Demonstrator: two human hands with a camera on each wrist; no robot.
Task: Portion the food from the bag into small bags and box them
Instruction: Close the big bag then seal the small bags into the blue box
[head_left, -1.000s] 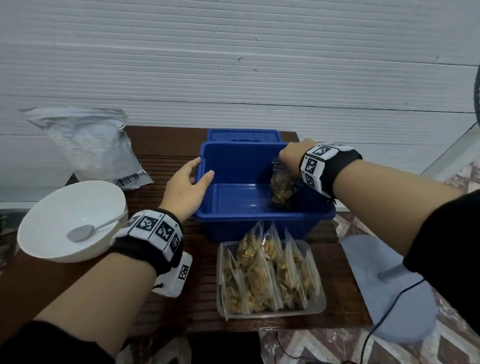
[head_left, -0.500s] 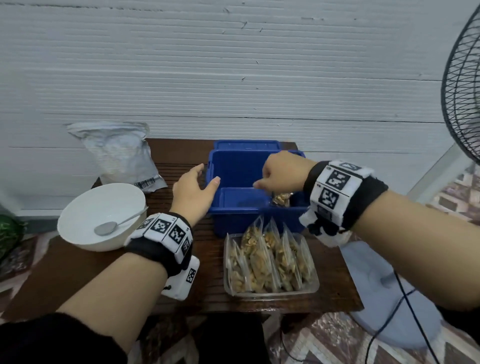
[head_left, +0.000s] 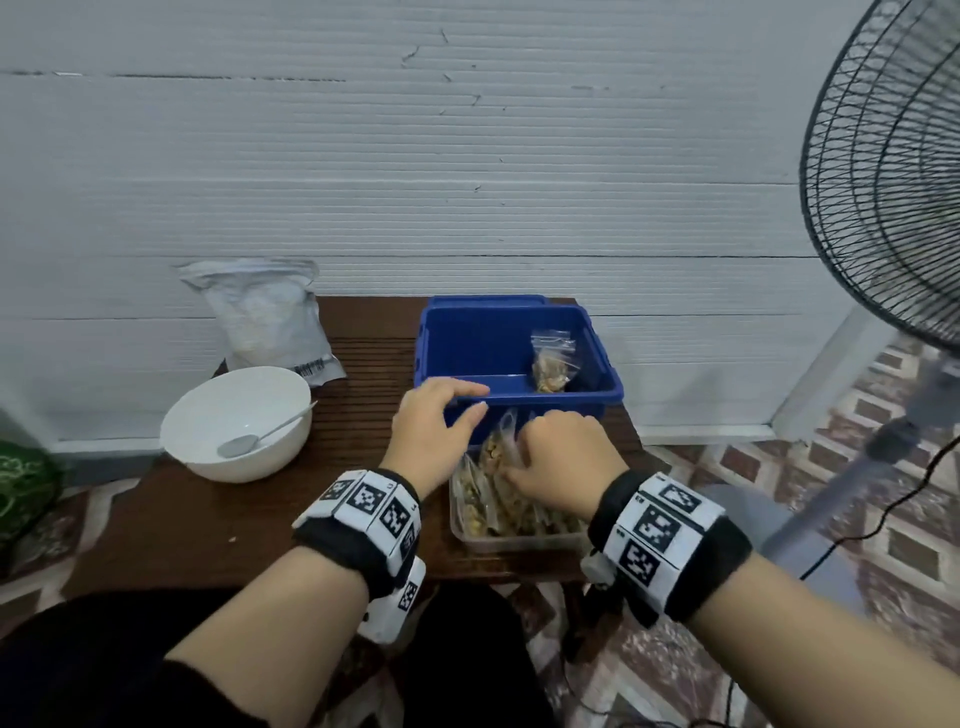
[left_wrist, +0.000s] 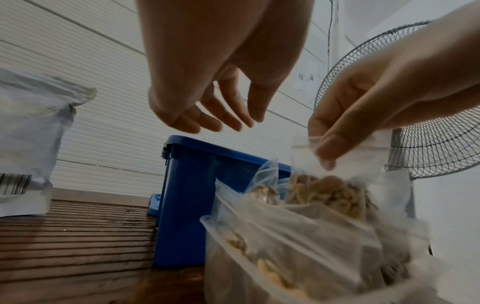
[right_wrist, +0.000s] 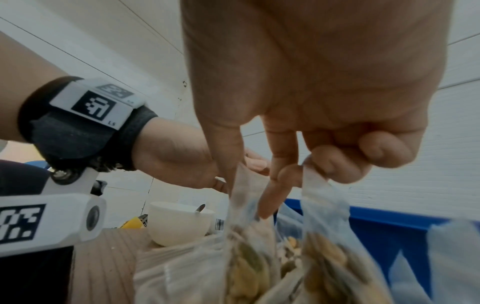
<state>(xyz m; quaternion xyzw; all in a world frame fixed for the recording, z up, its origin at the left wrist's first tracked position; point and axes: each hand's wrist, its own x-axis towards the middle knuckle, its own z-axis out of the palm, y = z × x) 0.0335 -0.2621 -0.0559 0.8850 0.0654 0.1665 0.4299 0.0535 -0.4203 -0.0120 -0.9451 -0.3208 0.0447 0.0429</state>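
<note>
Right hand (head_left: 563, 457) pinches a small bag (left_wrist: 335, 185) top in the clear tray (head_left: 519, 543), just before the blue box (head_left: 608, 395). Left hand (head_left: 434, 441) relaxed, empty, over box rim. Risk: neighbouring bags snag, spill from tray.

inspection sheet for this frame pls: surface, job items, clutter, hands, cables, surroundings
Surface: dark slatted wooden table, crumb specks near the front.
Job's things: blue box open, one filled small bag inside at its right; clear tray in front of the box, packed with filled small bags; silver food bag at the back left, against the wall.
Clutter: white bowl with a spoon in it.
Hands: left hand open, fingers on the box's near rim; right hand pinches the top of a tray bag.
Cables: black cable on the floor at the right.
Surroundings: white ribbed wall; standing fan at the right; patterned floor tiles.
</note>
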